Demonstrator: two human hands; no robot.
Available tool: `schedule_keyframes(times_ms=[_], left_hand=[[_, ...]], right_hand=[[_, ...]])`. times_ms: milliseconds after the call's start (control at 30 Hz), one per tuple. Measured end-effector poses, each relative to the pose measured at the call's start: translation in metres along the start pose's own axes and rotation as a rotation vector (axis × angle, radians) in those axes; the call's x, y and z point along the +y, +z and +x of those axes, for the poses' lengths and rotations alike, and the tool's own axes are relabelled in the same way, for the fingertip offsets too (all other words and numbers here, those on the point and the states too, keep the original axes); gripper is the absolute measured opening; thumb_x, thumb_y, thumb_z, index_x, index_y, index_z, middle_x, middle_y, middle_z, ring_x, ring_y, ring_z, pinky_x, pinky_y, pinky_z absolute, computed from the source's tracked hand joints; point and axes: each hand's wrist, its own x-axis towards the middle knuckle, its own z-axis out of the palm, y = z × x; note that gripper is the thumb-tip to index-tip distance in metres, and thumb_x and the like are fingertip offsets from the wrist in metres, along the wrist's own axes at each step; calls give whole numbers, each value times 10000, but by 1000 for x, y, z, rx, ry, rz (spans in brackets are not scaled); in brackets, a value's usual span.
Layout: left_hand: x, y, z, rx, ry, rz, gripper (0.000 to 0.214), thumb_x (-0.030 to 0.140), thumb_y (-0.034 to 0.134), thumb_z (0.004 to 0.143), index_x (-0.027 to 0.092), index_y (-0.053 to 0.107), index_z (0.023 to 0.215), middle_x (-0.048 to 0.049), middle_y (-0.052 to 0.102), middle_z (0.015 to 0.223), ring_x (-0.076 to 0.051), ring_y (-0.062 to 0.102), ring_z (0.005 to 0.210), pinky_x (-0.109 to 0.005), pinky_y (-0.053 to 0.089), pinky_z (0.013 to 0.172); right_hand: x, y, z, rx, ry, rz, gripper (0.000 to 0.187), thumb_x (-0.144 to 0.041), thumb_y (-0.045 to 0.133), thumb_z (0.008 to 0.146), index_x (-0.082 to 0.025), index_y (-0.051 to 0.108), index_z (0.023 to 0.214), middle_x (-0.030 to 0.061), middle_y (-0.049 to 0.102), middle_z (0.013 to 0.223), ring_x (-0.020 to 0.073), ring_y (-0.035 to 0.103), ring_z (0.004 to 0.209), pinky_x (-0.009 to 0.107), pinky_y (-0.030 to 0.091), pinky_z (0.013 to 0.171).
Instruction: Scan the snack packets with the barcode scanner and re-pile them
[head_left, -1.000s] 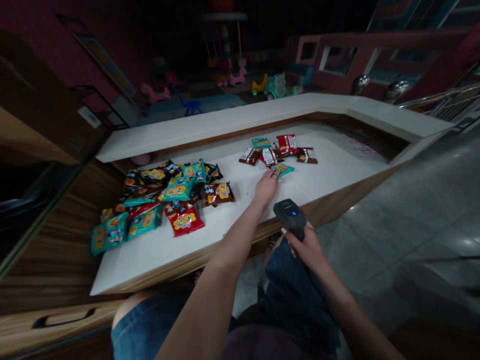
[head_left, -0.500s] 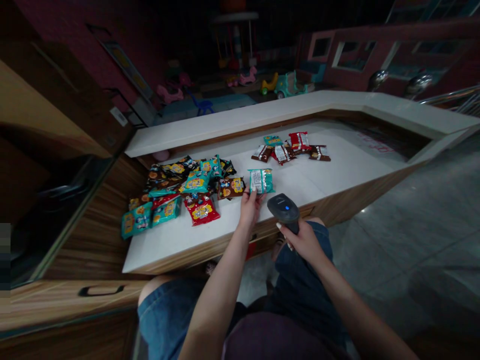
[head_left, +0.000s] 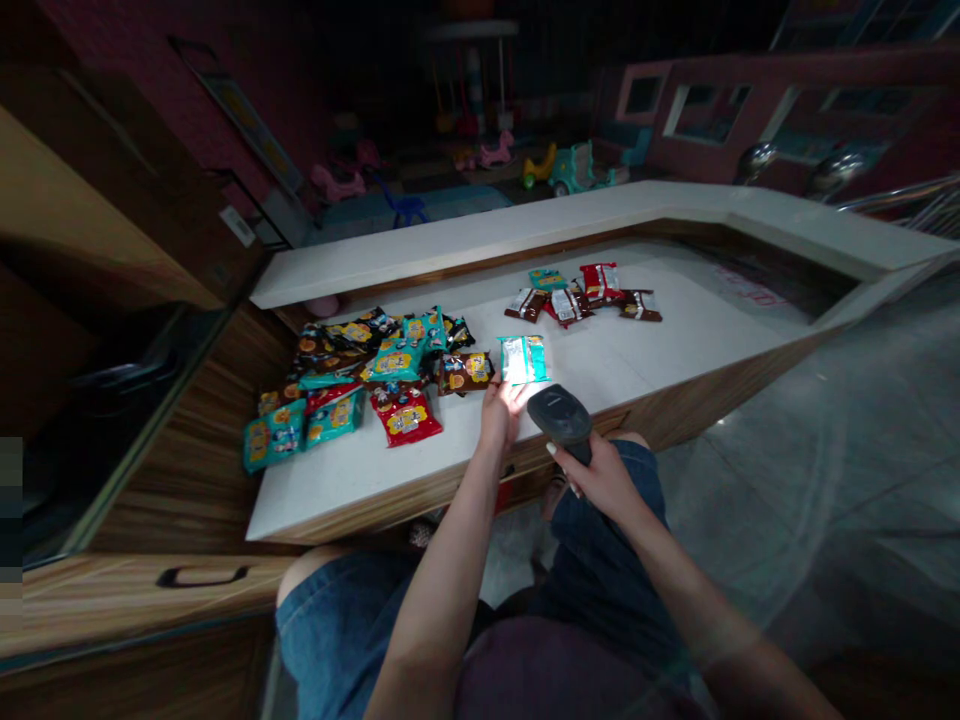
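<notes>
My left hand (head_left: 499, 415) holds a teal snack packet (head_left: 523, 359) upright by its lower edge, its pale back side lit by a glow. My right hand (head_left: 596, 472) grips a black handheld barcode scanner (head_left: 560, 414), whose head points at the packet from just to its right. Both hands hover over the front edge of the white counter (head_left: 675, 345). A heap of several colourful snack packets (head_left: 360, 375) lies to the left of my left hand. A smaller group of packets (head_left: 581, 295) lies farther back on the right.
A raised white ledge (head_left: 480, 245) runs behind the counter. Wooden cabinets with a drawer handle (head_left: 199, 577) stand at left. Ride-on toys (head_left: 555, 170) sit on the dark floor beyond. Grey tiled floor (head_left: 825, 420) lies to the right. My legs in blue shorts (head_left: 345, 630) are below.
My left hand reached to the far packets, picked up a teal one and brought it back near the scanner. The scanner now tilts toward the packet, which is lit up.
</notes>
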Motion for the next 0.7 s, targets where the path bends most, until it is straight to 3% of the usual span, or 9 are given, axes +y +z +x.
schedule_keyframes(times_ms=[133,500,700], left_hand=[[-2,0,0,1,-4,6,423,190,657,939,229,636,1359,-97,767,1276,-223,749,1140,-413,531,1108],[-5,-7,2,-55,59,4,492,294,785,883,224,641,1348,-107,762,1274,-231,759,1103,-411,549,1072],[-3,-3,1,-19,39,16,418,234,694,931,218,665,1347,-102,772,1266,-236,748,1147,-425,527,1110]], right_hand=[[3,0,-1,7,-5,6,304,-520,670,859,-221,632,898,-39,569,466,205,595,435,281,446,472],[4,1,-1,-1,-14,0,308,-513,676,847,-216,631,917,-34,583,483,214,615,457,283,450,483],[1,0,-3,-19,-6,-24,321,-526,642,871,-212,623,932,-62,521,433,188,536,381,280,422,459]])
